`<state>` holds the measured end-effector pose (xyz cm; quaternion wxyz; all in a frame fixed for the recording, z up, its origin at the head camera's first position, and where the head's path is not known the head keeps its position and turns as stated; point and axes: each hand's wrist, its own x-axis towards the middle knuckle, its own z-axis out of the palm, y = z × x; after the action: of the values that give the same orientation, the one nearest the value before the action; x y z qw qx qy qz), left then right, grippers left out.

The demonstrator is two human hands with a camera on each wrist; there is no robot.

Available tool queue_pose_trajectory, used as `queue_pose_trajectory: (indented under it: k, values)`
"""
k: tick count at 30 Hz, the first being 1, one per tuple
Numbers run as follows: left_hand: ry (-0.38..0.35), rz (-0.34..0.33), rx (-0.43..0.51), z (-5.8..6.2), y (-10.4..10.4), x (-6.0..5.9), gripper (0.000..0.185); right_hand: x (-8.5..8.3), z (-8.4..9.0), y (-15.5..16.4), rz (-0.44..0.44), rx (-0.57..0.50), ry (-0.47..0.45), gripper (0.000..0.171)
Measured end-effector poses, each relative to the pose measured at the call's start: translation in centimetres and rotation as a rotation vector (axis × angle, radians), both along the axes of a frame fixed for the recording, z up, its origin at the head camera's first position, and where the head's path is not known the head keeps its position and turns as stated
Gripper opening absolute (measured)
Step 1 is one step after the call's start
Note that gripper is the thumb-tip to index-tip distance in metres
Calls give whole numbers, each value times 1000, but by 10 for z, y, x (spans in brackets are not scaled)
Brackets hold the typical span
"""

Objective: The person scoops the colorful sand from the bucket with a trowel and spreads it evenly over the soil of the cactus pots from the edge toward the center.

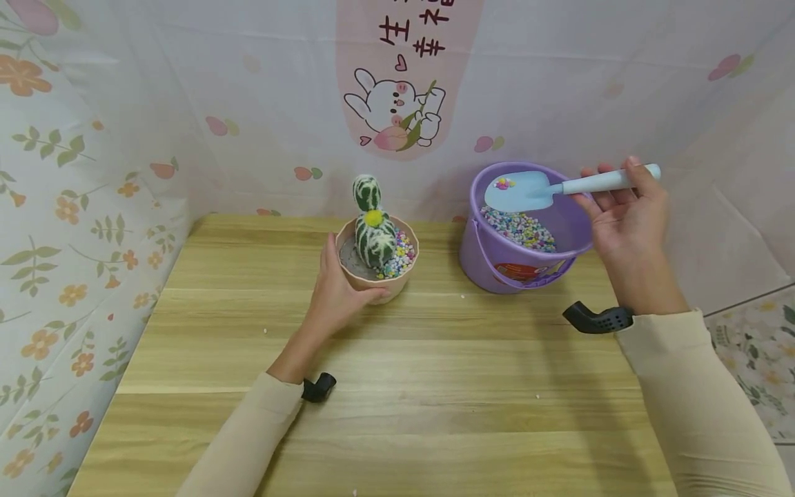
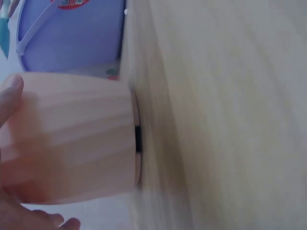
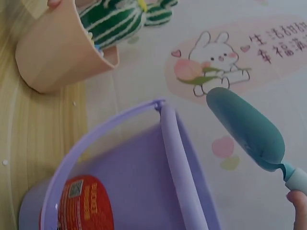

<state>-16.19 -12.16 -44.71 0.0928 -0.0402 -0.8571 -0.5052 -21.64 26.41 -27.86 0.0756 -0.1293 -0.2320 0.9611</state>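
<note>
My left hand [image 1: 338, 286] grips a peach flower pot [image 1: 400, 281] from its left side, thumb across the front and fingers around the back. A striped green cactus [image 1: 375, 241] with a yellow flower stands in the pot. Colourful pebbles [image 1: 400, 257] cover the soil on its right side, and grey soil [image 1: 354, 264] shows on the left. My right hand [image 1: 630, 214] holds a light blue trowel [image 1: 522, 192] by its pale handle, over the purple bucket [image 1: 484, 259]. A few coloured pebbles [image 1: 504, 183] lie on the blade. More pebbles [image 1: 522, 230] fill the bucket's bottom.
The pot and bucket stand at the back of a wooden table [image 1: 397, 386], near a patterned cloth [image 1: 261, 103] hung behind it. The bucket's handle [image 3: 76, 143] hangs down at its front. Several stray white pebbles lie on the wood.
</note>
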Motion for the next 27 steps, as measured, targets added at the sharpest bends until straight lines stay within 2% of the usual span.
queue_pose_trajectory:
  k: [5,11,19,27]
  values:
    - [-54,-61,44,2,-6,-4,136,-5,-1,8,-26,-16,-15,34]
    - [-89,-63,37,4,-8,-4,134,-11,-6,18,-40,-43,-38,33]
    - [-50,-25,30,3,-2,-1,131,-19,-15,29,-50,-52,-92,26]
    - [12,39,40,0,10,1,131,-26,-19,32,-43,-63,-102,25]
